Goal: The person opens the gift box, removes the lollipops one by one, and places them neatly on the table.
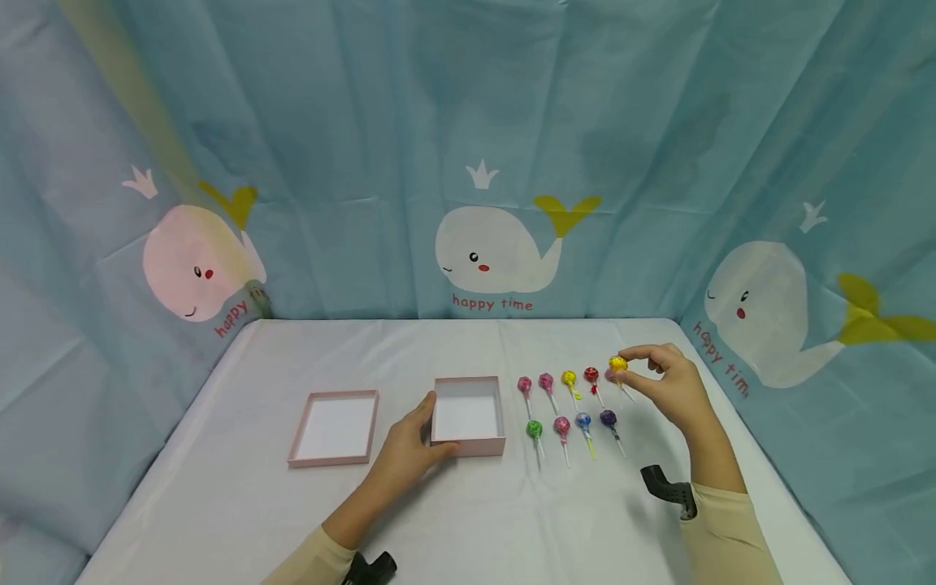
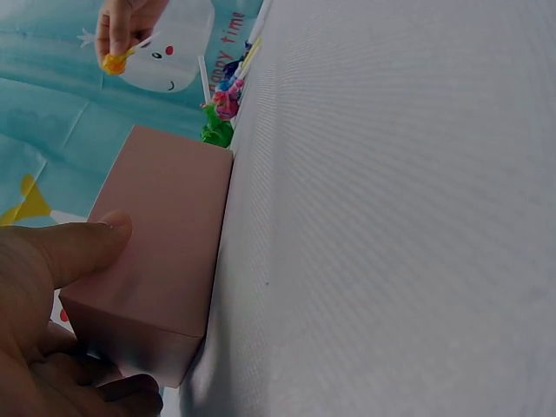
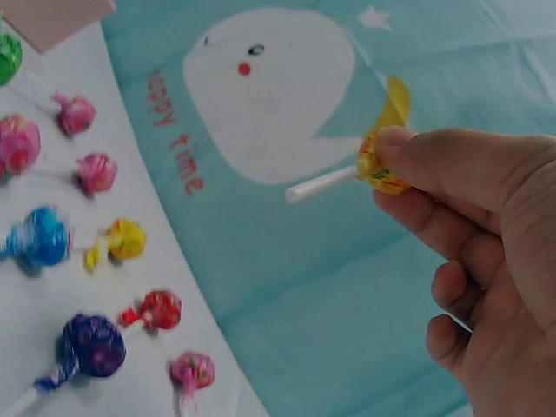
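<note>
My right hand (image 1: 669, 384) pinches a yellow lollipop (image 3: 382, 165) by its wrapped head between thumb and forefinger, its white stick pointing away from the palm. In the head view it is held over the far right end of the lollipop rows. My left hand (image 1: 405, 447) grips the left front corner of an open pink box (image 1: 483, 447) with a white inside. In the left wrist view the thumb lies on the box's side wall (image 2: 165, 234), and the other fingers bend round its corner. Nothing lies inside the box.
Several wrapped lollipops lie in two rows right of the box, among them a green one (image 1: 535, 429), a blue one (image 1: 582, 420) and a purple one (image 1: 608, 418). The shallow pink lid (image 1: 329, 464) rests left of the box. A whale-print curtain (image 1: 351, 268) borders the white table (image 1: 219, 504).
</note>
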Motion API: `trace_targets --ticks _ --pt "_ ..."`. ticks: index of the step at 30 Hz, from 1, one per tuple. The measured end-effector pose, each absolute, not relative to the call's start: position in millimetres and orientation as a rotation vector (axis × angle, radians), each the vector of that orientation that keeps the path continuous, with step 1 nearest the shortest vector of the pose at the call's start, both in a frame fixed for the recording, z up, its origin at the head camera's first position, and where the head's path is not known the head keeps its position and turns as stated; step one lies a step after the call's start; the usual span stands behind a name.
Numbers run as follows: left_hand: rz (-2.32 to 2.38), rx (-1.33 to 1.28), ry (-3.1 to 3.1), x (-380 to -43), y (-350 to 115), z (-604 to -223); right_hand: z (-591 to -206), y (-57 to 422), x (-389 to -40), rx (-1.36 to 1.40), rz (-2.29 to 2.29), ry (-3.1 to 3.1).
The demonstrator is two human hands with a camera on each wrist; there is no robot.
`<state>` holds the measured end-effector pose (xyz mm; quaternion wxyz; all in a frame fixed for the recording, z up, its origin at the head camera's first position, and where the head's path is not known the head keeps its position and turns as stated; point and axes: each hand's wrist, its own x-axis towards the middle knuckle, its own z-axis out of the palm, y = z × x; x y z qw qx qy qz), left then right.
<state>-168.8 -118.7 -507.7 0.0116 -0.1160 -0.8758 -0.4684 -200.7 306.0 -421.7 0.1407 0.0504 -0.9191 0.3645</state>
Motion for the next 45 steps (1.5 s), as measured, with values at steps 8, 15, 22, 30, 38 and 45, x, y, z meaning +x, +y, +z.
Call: trace_targets --ticks 8,15,22,30,38,45 --pt "-1.446 -0.371 -2.725 -170.7 -118.8 -506.8 -439.8 337.4 -209.7 0.084 1.073 -2.779" --pt "-1.439 -0.372 -2.717 -171.6 -119.4 -508.6 -462.0 359.7 -216.7 0.095 1.109 -2.87" --pt "-1.451 -0.377 -2.717 -171.7 -119.8 -508.6 -483.3 374.1 -218.9 0.075 1.153 -2.935" --pt "-1.437 -0.383 -2.728 -171.8 -119.8 -507.1 -501.0 380.2 -220.4 0.029 1.216 -2.97" --pt "-1.459 -0.375 -2.731 -171.0 -119.8 -507.7 -506.0 376.8 -218.7 0.012 1.215 -2.98" --pt "-1.467 -0.379 -2.727 -170.0 -119.9 -509.0 -511.4 378.9 -218.1 0.028 1.158 -3.004"
